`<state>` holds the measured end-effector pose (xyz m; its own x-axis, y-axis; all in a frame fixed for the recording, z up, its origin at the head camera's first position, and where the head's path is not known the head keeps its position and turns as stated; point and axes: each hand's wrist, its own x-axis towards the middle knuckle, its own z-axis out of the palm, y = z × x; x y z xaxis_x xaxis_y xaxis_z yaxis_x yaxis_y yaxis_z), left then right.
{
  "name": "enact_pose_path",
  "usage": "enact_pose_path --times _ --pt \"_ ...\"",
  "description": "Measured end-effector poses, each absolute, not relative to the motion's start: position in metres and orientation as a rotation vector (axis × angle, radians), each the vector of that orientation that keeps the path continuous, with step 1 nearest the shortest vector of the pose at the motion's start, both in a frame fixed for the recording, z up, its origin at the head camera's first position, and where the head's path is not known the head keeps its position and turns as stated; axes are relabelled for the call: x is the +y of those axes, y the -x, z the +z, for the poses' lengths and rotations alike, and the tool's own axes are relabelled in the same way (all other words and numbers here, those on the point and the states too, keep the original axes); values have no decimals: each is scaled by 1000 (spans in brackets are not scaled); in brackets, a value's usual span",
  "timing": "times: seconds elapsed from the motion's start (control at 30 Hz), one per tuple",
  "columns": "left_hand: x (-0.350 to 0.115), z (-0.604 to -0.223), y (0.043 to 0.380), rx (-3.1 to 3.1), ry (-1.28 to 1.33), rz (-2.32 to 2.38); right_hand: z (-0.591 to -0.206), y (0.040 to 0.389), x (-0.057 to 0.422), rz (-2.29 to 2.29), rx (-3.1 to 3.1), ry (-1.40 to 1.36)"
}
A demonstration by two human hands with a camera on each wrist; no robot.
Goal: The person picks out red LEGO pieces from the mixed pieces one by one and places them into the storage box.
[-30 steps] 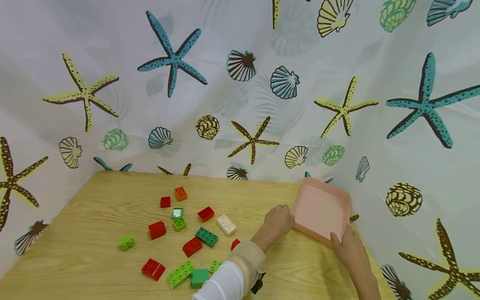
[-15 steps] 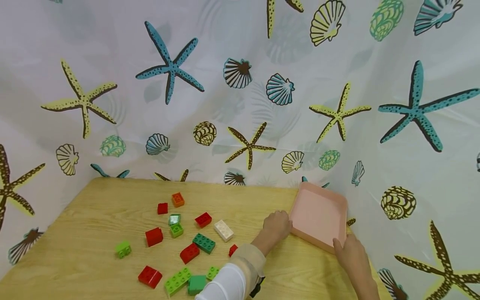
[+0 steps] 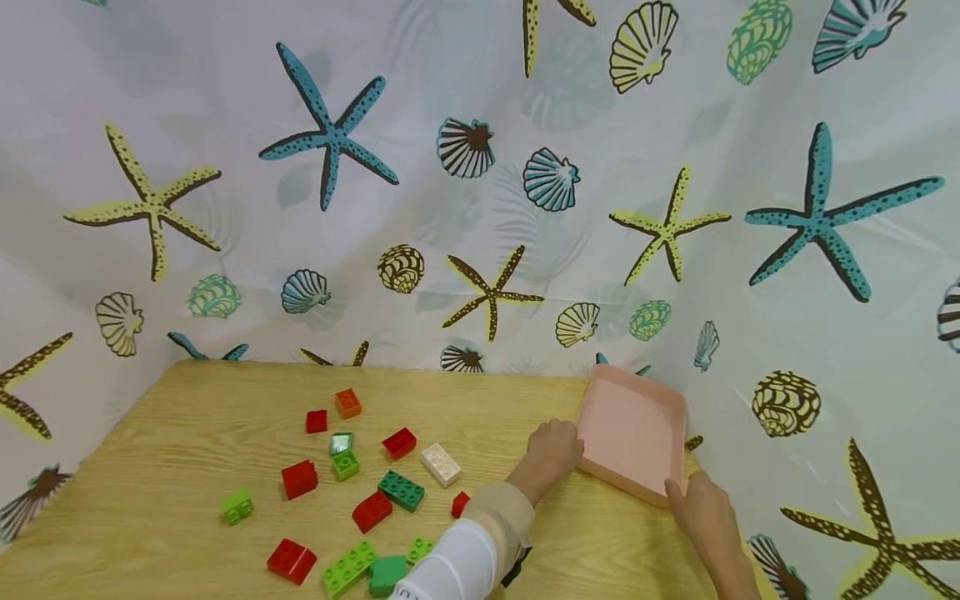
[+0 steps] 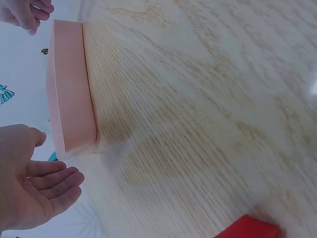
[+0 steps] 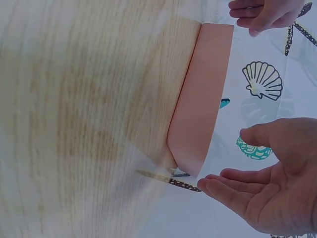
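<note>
Pink tray [image 3: 633, 429] is sitting near the far right corner of the wooden table [image 3: 187, 450], beside the patterned curtain [image 3: 420, 92]. The right hand [image 3: 703, 508] is now standing slightly farther off the tray's near right corner than a second ago, probably easing its hold. The left hand [image 3: 553, 448] is staying at the near left corner. Both hands are spreading relaxed fingers, gripping nothing; contact is remaining uncertain. The toy bricks [image 3: 401, 490] are keeping their layout.
</note>
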<state>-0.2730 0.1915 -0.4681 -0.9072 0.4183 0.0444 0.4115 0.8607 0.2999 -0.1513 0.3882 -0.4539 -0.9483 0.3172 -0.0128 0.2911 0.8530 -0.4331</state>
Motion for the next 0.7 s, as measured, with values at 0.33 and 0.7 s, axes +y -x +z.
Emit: enact_pose_path --times 0.33,0.7 --pt "199 -474 279 2997 -610 542 -453 152 389 648 -2942 564" --pt "202 -484 279 3015 -571 547 -456 155 397 687 -2949 610"
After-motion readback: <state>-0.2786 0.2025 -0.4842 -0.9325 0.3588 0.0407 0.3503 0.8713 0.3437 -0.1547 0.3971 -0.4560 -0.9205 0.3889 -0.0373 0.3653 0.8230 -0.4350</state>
